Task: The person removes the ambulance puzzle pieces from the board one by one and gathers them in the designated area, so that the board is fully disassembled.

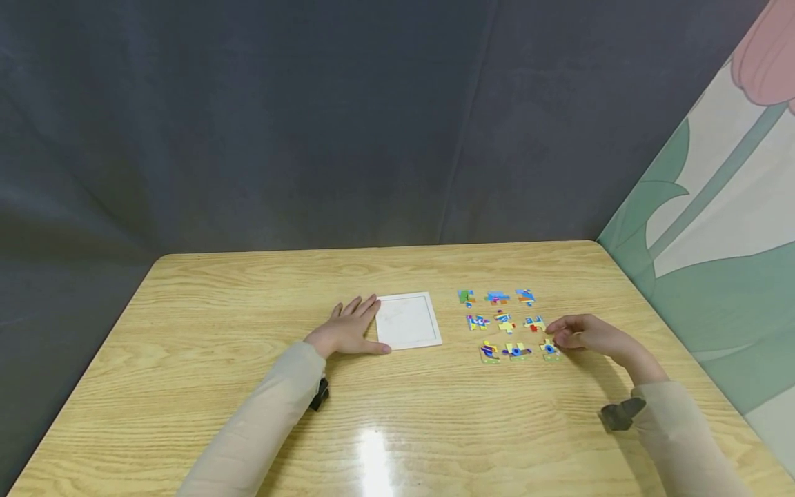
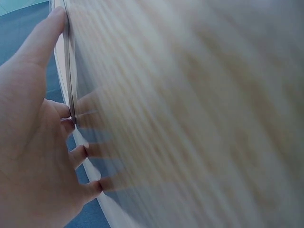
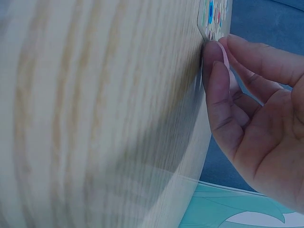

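Observation:
My left hand [image 1: 350,331] lies spread at the left edge of a square white puzzle tray [image 1: 406,320], with the thumb at its near left corner. In the left wrist view, the left hand's fingers [image 2: 40,40] reach along the tray's thin edge. Colourful jigsaw pieces lie in three rows right of the tray. With curled fingers, my right hand [image 1: 590,337] pinches the edge of the near-right piece [image 1: 549,350], which has a blue round mark. The right wrist view shows this puzzle piece [image 3: 214,16] at the fingertips; the exact contact is partly hidden.
The wooden table [image 1: 397,400] runs back to a dark curtain [image 1: 310,138]. A wall with a flower pattern [image 1: 714,228] stands along the right side. Each wrist wears a small black camera [image 1: 621,415].

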`<state>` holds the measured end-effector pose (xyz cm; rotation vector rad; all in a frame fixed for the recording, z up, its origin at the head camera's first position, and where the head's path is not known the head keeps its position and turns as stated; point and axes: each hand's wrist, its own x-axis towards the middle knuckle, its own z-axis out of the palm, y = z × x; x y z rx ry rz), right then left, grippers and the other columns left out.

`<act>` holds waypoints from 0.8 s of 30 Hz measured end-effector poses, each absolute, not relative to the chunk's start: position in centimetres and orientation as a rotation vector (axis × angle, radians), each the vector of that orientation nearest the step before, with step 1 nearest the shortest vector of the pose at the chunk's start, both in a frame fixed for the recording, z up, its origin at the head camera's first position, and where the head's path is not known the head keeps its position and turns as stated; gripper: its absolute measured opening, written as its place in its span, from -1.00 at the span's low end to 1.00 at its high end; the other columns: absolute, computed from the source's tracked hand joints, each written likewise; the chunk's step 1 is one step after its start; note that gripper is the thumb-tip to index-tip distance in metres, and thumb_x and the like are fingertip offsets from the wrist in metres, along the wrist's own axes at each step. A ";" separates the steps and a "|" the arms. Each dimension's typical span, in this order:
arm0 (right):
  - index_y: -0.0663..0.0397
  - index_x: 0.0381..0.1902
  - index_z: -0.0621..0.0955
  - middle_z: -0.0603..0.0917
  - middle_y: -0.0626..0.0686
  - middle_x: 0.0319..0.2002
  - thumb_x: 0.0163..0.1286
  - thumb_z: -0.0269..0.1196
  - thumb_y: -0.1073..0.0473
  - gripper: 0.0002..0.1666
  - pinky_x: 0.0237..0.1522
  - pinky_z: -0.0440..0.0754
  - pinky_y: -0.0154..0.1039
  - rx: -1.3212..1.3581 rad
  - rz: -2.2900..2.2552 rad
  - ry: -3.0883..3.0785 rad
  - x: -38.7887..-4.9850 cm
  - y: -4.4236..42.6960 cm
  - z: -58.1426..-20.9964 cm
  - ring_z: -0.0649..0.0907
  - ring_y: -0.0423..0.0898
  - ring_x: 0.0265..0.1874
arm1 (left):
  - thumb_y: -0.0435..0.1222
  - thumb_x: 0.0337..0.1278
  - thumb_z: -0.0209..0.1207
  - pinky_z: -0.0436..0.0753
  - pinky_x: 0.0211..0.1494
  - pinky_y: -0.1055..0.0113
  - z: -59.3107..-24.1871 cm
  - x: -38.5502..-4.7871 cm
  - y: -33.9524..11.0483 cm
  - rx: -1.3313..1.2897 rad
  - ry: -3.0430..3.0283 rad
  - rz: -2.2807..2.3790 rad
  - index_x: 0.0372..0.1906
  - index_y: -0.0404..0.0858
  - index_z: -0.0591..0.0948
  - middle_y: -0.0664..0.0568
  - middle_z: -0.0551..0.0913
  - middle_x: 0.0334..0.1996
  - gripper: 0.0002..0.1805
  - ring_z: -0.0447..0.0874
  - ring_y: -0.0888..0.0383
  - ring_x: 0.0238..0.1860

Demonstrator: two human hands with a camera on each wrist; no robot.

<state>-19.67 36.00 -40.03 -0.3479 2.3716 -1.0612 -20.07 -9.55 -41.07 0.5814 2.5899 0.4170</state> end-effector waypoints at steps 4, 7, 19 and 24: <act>0.60 0.09 0.40 0.61 0.03 -0.23 0.45 0.05 0.28 -0.57 -0.26 0.61 -0.40 -0.339 -1.050 2.381 -19.7 35.9 -39.9 0.54 -0.40 -0.35 | 0.23 0.16 0.09 -0.28 0.53 -0.22 -41.2 -20.2 -9.5 0.576 2.580 0.454 0.54 -0.18 -0.19 -0.03 -0.29 0.56 0.08 -0.37 -0.13 0.56; 0.60 0.09 0.40 0.63 0.11 -0.19 0.47 0.03 0.26 -0.57 -0.23 0.63 -0.39 -0.318 -1.054 2.383 -19.7 35.7 -39.8 0.58 -0.41 -0.33 | 0.22 0.15 0.11 -0.31 0.52 -0.23 -41.4 -20.3 -9.5 0.574 2.568 0.495 0.54 -0.20 -0.19 -0.03 -0.30 0.56 0.09 -0.38 -0.15 0.56; 0.60 0.16 0.35 0.65 0.16 -0.12 0.51 -0.05 0.24 -0.53 -0.18 0.64 -0.33 -0.220 -1.099 2.480 -19.7 34.6 -38.9 0.61 -0.35 -0.29 | 0.03 0.30 0.06 -0.09 0.53 -0.19 -42.1 -20.6 -10.4 0.503 2.659 0.787 0.50 -0.27 0.05 -0.20 0.05 0.51 -0.17 -0.04 -0.19 0.52; 0.56 0.24 0.30 0.55 0.39 -0.02 0.53 -0.08 0.20 -0.48 -0.18 0.63 -0.31 -0.168 -1.121 2.699 -19.8 33.5 -38.2 0.62 -0.22 -0.20 | -0.05 0.35 0.03 0.06 0.50 -0.16 -41.4 -20.1 -11.6 0.446 2.779 0.836 0.47 -0.29 0.14 -0.22 0.24 0.43 -0.27 0.15 -0.20 0.46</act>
